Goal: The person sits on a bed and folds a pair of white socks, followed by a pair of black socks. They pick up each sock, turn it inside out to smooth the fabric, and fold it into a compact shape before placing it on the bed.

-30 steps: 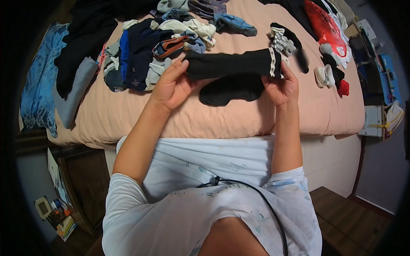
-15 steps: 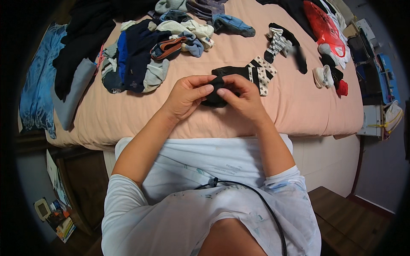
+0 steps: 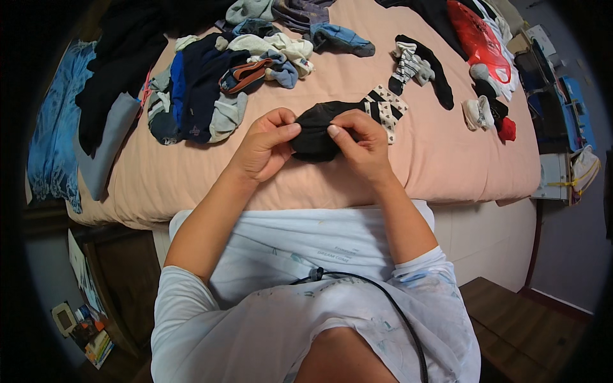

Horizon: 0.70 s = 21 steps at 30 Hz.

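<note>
Between my hands a black sock (image 3: 313, 135) is stretched sideways near the front of the bed. My left hand (image 3: 263, 145) pinches its left edge between thumb and fingers. On the opposite side, my right hand (image 3: 363, 142) pinches the fabric the same way. Just beyond my right hand lie cream socks with black bands and small dark marks (image 3: 387, 110), next to more black fabric that partly hides behind the held sock.
A peach-covered bed (image 3: 281, 185) spreads ahead. A heap of mixed socks and clothes (image 3: 204, 83) lies at the left. Black and striped socks (image 3: 408, 64), rolled socks (image 3: 479, 113) and a red plastic bag (image 3: 476, 38) lie to the right.
My hands have moved apart, the left one leftward, pulling the black sock from a bunched shape into a wider, flatter one. The clothes around have stayed put.
</note>
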Each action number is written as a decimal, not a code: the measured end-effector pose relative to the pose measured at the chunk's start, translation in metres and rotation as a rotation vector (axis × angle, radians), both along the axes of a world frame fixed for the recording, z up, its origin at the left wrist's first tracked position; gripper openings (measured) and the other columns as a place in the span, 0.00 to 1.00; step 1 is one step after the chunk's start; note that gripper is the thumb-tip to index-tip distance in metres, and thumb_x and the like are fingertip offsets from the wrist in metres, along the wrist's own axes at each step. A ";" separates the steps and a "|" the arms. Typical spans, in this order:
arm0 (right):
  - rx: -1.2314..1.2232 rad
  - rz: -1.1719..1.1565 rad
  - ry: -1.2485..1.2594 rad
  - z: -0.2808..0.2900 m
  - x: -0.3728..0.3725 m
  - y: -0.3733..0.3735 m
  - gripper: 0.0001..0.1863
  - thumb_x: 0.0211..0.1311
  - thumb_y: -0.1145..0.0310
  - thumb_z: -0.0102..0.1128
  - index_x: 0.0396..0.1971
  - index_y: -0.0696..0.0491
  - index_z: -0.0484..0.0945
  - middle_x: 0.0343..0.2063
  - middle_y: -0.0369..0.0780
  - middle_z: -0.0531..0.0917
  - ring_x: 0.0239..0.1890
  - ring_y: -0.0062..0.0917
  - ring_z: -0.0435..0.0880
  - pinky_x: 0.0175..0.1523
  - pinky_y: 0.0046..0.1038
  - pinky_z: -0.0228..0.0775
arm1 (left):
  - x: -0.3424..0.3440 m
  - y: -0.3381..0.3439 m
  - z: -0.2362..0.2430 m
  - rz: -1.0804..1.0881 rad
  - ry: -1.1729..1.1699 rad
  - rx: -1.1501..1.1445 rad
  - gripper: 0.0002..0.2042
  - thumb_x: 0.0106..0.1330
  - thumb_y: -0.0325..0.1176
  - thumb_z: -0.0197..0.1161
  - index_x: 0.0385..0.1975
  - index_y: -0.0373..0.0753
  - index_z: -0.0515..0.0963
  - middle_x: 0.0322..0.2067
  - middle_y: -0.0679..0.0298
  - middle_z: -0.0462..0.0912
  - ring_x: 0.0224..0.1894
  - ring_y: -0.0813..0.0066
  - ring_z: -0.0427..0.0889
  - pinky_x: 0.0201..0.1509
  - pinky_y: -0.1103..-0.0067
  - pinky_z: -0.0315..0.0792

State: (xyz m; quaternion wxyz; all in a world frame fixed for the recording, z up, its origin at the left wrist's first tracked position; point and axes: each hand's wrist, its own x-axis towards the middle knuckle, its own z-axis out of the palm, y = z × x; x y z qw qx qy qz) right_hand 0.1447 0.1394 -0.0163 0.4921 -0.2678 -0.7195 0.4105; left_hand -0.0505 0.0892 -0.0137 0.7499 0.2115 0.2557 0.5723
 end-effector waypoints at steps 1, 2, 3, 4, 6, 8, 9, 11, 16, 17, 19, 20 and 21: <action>0.042 -0.005 -0.008 -0.001 -0.002 -0.002 0.03 0.55 0.77 0.61 0.28 0.60 0.78 0.25 0.38 0.77 0.26 0.21 0.75 0.30 0.21 0.65 | 0.001 0.001 -0.001 0.006 -0.011 0.038 0.07 0.63 0.23 0.58 0.40 0.37 0.73 0.33 0.67 0.77 0.37 0.81 0.77 0.42 0.86 0.72; 0.084 -0.011 -0.016 0.000 -0.003 -0.003 0.03 0.55 0.77 0.61 0.28 0.60 0.77 0.25 0.39 0.77 0.26 0.22 0.75 0.30 0.21 0.65 | 0.004 0.001 0.002 0.029 0.066 0.052 0.08 0.63 0.23 0.58 0.42 0.37 0.73 0.33 0.67 0.77 0.37 0.81 0.77 0.42 0.85 0.72; 0.047 0.030 -0.063 0.003 -0.002 -0.006 0.02 0.55 0.77 0.61 0.27 0.59 0.77 0.25 0.40 0.77 0.26 0.24 0.76 0.30 0.22 0.66 | 0.007 0.000 0.007 0.053 0.141 0.066 0.09 0.64 0.24 0.58 0.44 0.36 0.73 0.33 0.67 0.77 0.36 0.81 0.77 0.42 0.85 0.72; 0.069 0.058 -0.131 0.004 -0.001 -0.006 0.05 0.53 0.75 0.62 0.30 0.59 0.78 0.26 0.41 0.78 0.27 0.28 0.77 0.32 0.24 0.68 | 0.010 -0.002 0.010 0.077 0.217 0.081 0.11 0.64 0.24 0.57 0.46 0.35 0.73 0.32 0.67 0.77 0.36 0.81 0.77 0.42 0.85 0.72; 0.125 0.065 -0.189 0.009 0.008 -0.001 0.09 0.50 0.74 0.62 0.33 0.58 0.77 0.29 0.42 0.79 0.31 0.34 0.78 0.38 0.28 0.71 | -0.001 -0.002 0.004 0.062 0.185 0.146 0.13 0.67 0.26 0.54 0.50 0.33 0.72 0.39 0.62 0.78 0.40 0.78 0.79 0.44 0.83 0.74; 0.203 -0.005 -0.351 0.017 0.033 0.014 0.13 0.46 0.75 0.60 0.36 0.57 0.77 0.32 0.43 0.80 0.38 0.37 0.78 0.45 0.32 0.71 | -0.020 0.001 0.000 0.035 0.114 0.141 0.13 0.68 0.25 0.52 0.51 0.33 0.72 0.43 0.59 0.79 0.42 0.75 0.80 0.46 0.82 0.76; 0.170 -0.024 -0.424 0.022 0.050 0.022 0.14 0.43 0.78 0.56 0.35 0.57 0.77 0.36 0.45 0.80 0.44 0.38 0.76 0.51 0.34 0.68 | -0.024 0.003 0.004 0.101 0.088 0.167 0.14 0.68 0.25 0.50 0.52 0.32 0.71 0.46 0.56 0.78 0.43 0.72 0.81 0.48 0.79 0.77; 0.184 -0.071 -0.734 0.019 0.082 0.030 0.22 0.42 0.79 0.56 0.42 0.48 0.80 0.51 0.45 0.75 0.57 0.42 0.67 0.61 0.38 0.59 | -0.029 0.008 0.009 0.161 0.135 0.228 0.17 0.64 0.23 0.54 0.53 0.31 0.71 0.44 0.57 0.79 0.44 0.73 0.80 0.46 0.80 0.77; 0.241 -0.138 -0.917 -0.011 0.095 0.041 0.29 0.41 0.78 0.61 0.47 0.36 0.80 0.62 0.43 0.68 0.65 0.45 0.58 0.67 0.43 0.48 | -0.012 0.010 0.022 0.401 0.544 0.213 0.15 0.63 0.26 0.60 0.49 0.31 0.75 0.37 0.60 0.81 0.41 0.75 0.81 0.51 0.78 0.76; 0.268 -0.126 -0.887 -0.012 0.097 0.045 0.28 0.42 0.77 0.61 0.47 0.36 0.81 0.61 0.43 0.68 0.65 0.45 0.59 0.67 0.43 0.48 | -0.009 0.009 0.025 0.436 0.568 0.193 0.13 0.64 0.31 0.62 0.46 0.32 0.77 0.35 0.63 0.82 0.37 0.78 0.80 0.45 0.80 0.76; 0.278 -0.127 -0.809 -0.016 0.098 0.055 0.22 0.45 0.76 0.61 0.44 0.41 0.82 0.61 0.43 0.69 0.65 0.42 0.60 0.67 0.40 0.50 | -0.011 0.013 0.025 0.527 0.662 0.207 0.13 0.64 0.31 0.62 0.45 0.32 0.77 0.33 0.64 0.82 0.34 0.81 0.79 0.40 0.83 0.75; 0.151 -0.100 -0.609 -0.020 0.100 0.061 0.21 0.46 0.76 0.60 0.43 0.43 0.82 0.60 0.42 0.69 0.65 0.40 0.60 0.66 0.38 0.52 | -0.011 0.015 0.025 0.572 0.708 0.214 0.12 0.64 0.31 0.62 0.45 0.32 0.77 0.33 0.65 0.81 0.33 0.82 0.78 0.38 0.85 0.74; 0.029 -0.071 -0.406 -0.019 0.100 0.067 0.19 0.47 0.76 0.59 0.42 0.45 0.83 0.60 0.41 0.70 0.65 0.38 0.59 0.66 0.37 0.53 | -0.009 0.017 0.027 0.671 0.877 0.259 0.11 0.67 0.33 0.60 0.43 0.33 0.77 0.31 0.67 0.80 0.30 0.85 0.74 0.36 0.88 0.69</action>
